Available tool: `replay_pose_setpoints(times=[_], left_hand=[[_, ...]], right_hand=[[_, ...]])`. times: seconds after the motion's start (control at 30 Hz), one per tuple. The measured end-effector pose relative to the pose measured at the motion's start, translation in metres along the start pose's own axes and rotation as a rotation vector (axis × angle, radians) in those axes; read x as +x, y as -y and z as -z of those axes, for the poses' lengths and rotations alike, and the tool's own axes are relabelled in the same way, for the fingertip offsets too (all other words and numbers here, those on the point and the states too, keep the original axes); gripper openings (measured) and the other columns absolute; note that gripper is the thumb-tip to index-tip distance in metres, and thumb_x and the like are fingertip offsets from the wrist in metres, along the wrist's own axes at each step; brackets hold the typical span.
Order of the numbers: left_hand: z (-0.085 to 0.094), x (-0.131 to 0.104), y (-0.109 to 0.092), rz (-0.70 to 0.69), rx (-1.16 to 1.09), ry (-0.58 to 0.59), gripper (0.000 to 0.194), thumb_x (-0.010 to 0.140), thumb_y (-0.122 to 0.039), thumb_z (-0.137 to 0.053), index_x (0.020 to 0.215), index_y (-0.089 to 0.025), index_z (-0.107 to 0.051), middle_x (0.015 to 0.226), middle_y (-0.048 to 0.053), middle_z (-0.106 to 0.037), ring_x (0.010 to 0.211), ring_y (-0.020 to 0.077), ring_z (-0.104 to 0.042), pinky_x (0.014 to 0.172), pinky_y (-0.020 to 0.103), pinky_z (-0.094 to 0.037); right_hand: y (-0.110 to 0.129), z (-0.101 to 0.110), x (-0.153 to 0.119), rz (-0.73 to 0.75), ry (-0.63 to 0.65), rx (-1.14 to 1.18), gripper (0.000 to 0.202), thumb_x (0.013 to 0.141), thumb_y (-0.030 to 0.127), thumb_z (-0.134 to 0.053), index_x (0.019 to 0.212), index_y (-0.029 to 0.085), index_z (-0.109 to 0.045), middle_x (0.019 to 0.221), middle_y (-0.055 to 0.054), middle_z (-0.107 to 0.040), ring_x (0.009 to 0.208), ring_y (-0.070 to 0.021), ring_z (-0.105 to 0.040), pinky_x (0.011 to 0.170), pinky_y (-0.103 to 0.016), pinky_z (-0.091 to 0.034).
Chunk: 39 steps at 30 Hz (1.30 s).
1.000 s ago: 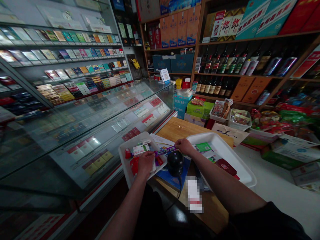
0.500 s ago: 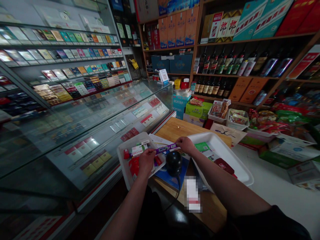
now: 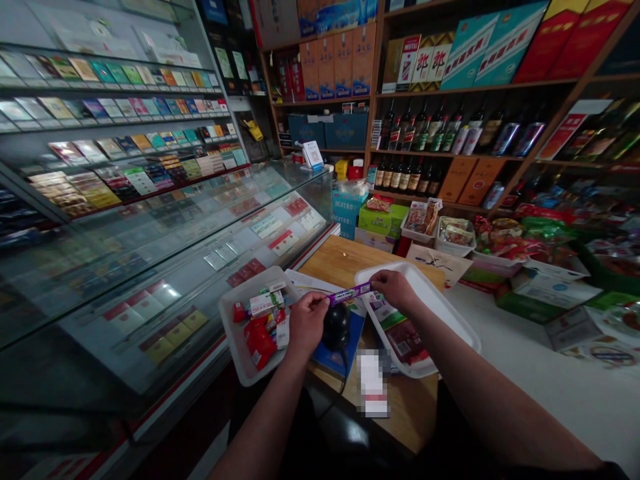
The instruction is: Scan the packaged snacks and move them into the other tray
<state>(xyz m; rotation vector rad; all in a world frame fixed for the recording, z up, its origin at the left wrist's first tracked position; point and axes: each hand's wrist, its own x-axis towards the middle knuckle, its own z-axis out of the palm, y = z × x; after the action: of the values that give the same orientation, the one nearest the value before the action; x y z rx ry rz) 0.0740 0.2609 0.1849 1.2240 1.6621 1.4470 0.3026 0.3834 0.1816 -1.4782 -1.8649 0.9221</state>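
Observation:
A slim purple candy pack point(image 3: 349, 294) stretches between my two hands, just above a round black scanner point(image 3: 337, 328) with a cable. My left hand point(image 3: 307, 323) pinches its left end, beside the left white tray point(image 3: 228, 341). The right end is between the fingers of my right hand point(image 3: 396, 291), over the rim of the right white tray point(image 3: 457, 333). Inside the left tray lie a red packet point(image 3: 261, 341), a white box point(image 3: 266, 304) and other small packs. A dark red packet point(image 3: 406, 339) and a green-and-white one rest in the right tray, partly behind my right arm.
Both trays and a blue book point(image 3: 343, 353) under the scanner sit on a wooden table point(image 3: 327, 255). A glass display counter point(image 3: 190, 280) runs along the left. Bins of packaged snacks point(image 3: 510, 237) and bottle shelves point(image 3: 440, 153) stand behind and to the right.
Both hands have moved the purple pack rightward across the scanner, and my left hand has come out from over the left tray. The view has turned slightly right.

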Motion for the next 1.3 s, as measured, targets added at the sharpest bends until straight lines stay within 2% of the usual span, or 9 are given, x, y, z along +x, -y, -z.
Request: replay_pose_setpoints(times=[0.23,0.4,0.53,0.67,0.8,1.0,1.13,1.3], left_hand=[[-0.039,-0.03,-0.013,-0.007,0.014,0.12,0.016,0.082,-0.035,-0.066,0.084,-0.02,-0.072,0.076,0.003,-0.072,0.067,0.0173,-0.063,0.062,0.026,-0.045],[-0.074,-0.056,-0.006,0.01,0.021,0.233,0.01,0.082,-0.028,-0.064,0.082,-0.02,-0.071,0.077,0.003,-0.073,0.069,0.0172,-0.065,0.065,0.027,-0.047],[-0.097,-0.075,0.002,0.017,0.044,0.307,0.005,0.081,-0.024,-0.064,0.08,-0.021,-0.069,0.074,0.002,-0.072,0.068,0.0169,-0.065,0.065,0.027,-0.047],[-0.114,-0.091,0.006,0.006,0.081,0.38,0.005,0.081,-0.022,-0.064,0.078,-0.023,-0.068,0.075,0.001,-0.072,0.07,0.0169,-0.066,0.065,0.027,-0.047],[-0.127,-0.102,0.013,-0.063,0.213,0.395,0.008,0.081,-0.018,-0.064,0.076,-0.023,-0.068,0.075,0.001,-0.07,0.071,0.0172,-0.064,0.067,0.028,-0.044],[-0.138,-0.111,0.028,-0.234,0.313,0.394,0.011,0.081,-0.013,-0.065,0.075,-0.022,-0.069,0.087,0.006,-0.069,0.088,0.0211,-0.065,0.082,0.034,-0.047],[-0.14,-0.116,0.031,-0.3,0.351,0.413,0.013,0.083,-0.011,-0.064,0.076,-0.021,-0.07,0.092,0.007,-0.069,0.095,0.0224,-0.064,0.088,0.037,-0.048],[-0.134,-0.121,0.03,-0.308,0.311,0.433,0.015,0.083,-0.009,-0.063,0.08,-0.022,-0.071,0.099,0.008,-0.07,0.1,0.0224,-0.064,0.093,0.038,-0.049]], right_hand=[[-0.036,0.044,-0.046,-0.056,-0.064,0.014,0.017,0.078,0.029,-0.06,0.082,0.018,-0.073,0.074,-0.002,-0.072,0.069,-0.016,-0.062,0.065,-0.025,-0.044],[-0.066,0.068,-0.085,-0.154,-0.114,-0.071,0.019,0.08,0.032,-0.057,0.085,0.021,-0.073,0.074,0.0,-0.073,0.066,-0.0158,-0.064,0.062,-0.025,-0.044],[-0.085,0.078,-0.117,-0.183,-0.208,-0.194,0.021,0.08,0.032,-0.055,0.085,0.022,-0.073,0.077,-0.002,-0.074,0.071,-0.0185,-0.067,0.066,-0.028,-0.045],[-0.104,0.078,-0.142,-0.174,-0.299,-0.288,0.023,0.082,0.033,-0.054,0.089,0.024,-0.074,0.087,-0.004,-0.077,0.082,-0.0222,-0.069,0.075,-0.031,-0.047],[-0.12,0.075,-0.156,-0.199,-0.355,-0.373,0.023,0.083,0.031,-0.052,0.088,0.024,-0.073,0.089,-0.006,-0.077,0.086,-0.0246,-0.069,0.08,-0.034,-0.048],[-0.14,0.071,-0.163,-0.016,-0.447,-0.506,0.02,0.082,0.024,-0.051,0.082,0.021,-0.07,0.092,-0.01,-0.075,0.096,-0.0276,-0.065,0.096,-0.04,-0.046],[-0.15,0.068,-0.167,0.032,-0.445,-0.551,0.018,0.085,0.023,-0.052,0.082,0.021,-0.07,0.09,-0.009,-0.073,0.097,-0.0273,-0.063,0.098,-0.041,-0.044],[-0.153,0.064,-0.174,0.058,-0.463,-0.553,0.02,0.089,0.029,-0.051,0.084,0.021,-0.069,0.092,-0.01,-0.073,0.1,-0.0288,-0.063,0.098,-0.042,-0.043]])
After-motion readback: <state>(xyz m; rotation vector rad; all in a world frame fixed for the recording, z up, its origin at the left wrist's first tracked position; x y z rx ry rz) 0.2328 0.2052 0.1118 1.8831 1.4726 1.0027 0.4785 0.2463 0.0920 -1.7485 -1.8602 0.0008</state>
